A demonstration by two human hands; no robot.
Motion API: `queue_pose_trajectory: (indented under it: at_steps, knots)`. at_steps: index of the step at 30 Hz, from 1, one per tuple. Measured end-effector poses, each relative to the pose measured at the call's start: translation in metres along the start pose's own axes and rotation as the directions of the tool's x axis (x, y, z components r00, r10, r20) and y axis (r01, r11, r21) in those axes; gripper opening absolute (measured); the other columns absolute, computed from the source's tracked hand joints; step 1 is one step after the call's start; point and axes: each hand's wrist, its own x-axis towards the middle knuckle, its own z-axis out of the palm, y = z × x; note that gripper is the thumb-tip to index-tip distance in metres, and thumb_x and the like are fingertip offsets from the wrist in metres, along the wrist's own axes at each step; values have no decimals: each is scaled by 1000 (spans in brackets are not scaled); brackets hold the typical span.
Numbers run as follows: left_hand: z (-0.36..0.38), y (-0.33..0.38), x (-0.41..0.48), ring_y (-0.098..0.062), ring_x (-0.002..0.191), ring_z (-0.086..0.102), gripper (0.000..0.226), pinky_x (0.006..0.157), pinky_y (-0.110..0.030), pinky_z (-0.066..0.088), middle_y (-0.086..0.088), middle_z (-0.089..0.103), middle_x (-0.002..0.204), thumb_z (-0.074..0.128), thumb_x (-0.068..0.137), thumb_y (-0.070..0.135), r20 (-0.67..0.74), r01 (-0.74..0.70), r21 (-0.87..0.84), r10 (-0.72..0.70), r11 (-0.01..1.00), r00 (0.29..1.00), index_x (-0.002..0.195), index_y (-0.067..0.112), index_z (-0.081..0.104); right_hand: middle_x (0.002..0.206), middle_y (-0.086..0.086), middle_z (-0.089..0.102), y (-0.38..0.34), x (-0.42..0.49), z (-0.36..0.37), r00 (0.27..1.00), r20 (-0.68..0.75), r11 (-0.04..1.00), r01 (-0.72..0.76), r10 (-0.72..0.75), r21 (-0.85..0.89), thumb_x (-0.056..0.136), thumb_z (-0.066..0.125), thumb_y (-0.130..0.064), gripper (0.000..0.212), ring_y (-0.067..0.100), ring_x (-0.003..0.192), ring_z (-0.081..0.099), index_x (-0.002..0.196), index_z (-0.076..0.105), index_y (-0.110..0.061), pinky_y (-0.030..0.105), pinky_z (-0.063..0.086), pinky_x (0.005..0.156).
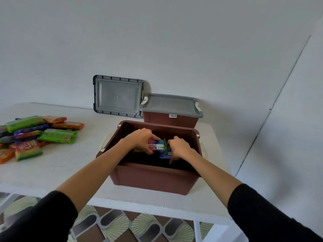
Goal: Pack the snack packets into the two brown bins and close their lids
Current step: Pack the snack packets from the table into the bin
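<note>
An open brown bin (153,179) stands at the table's near edge. Both my hands reach down into it. My left hand (141,139) grips a red and blue snack packet (156,145) with a white barcode label. My right hand (179,149) rests with curled fingers on a blue packet (164,156) beside it; a green packet edge shows between the hands. Behind this bin stands a second brown bin (170,120) with its grey lid (172,104) on. A loose grey lid (118,96) leans upright against the wall. A pile of snack packets (36,135) lies at the left.
The white table (73,165) ends just in front of the open bin, with patterned floor tiles (122,226) below. White walls close off the back and the right side. My black sleeves fill the lower corners.
</note>
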Motion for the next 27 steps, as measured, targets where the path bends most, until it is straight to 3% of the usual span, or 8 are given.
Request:
queue_pose_trajectory:
  at_steps: [6,11,19,24,27]
  knots:
    - [12,-11,-2,-21,110,49,66,91,-32,40,-5,51,121,73,74,27,68,21,63,-26,998,997,134,28,45,139,15,31,-4,19,12,997,80,999,-24,22,24,71,79,-26,83,37,128,34,138,33,-10,51,39,104]
    - [19,-7,9,-24,112,54,62,93,-36,46,-5,56,124,74,74,27,120,-45,163,26,986,992,131,21,51,131,12,44,4,21,15,999,35,999,33,-34,28,68,80,-26,75,31,118,48,132,45,-13,38,46,95]
    - [20,0,26,-28,115,49,74,95,-38,42,-10,44,130,77,71,28,274,-195,281,117,940,955,135,16,43,125,14,49,1,22,19,994,18,990,107,-106,-93,77,72,-23,59,31,113,50,132,50,-17,36,44,91]
    - [23,-10,25,-27,112,50,67,91,-37,42,-10,49,124,76,72,27,254,-234,227,175,945,951,132,16,48,126,13,45,3,19,13,989,50,981,145,-140,-125,80,70,-22,62,31,113,49,137,45,-25,33,42,90]
    - [26,-11,25,-28,107,55,60,88,-38,46,-10,57,117,79,67,30,190,-200,223,159,954,969,120,11,58,129,13,43,3,18,10,989,44,986,142,-138,-90,83,67,-18,57,32,115,50,136,47,-24,34,42,91]
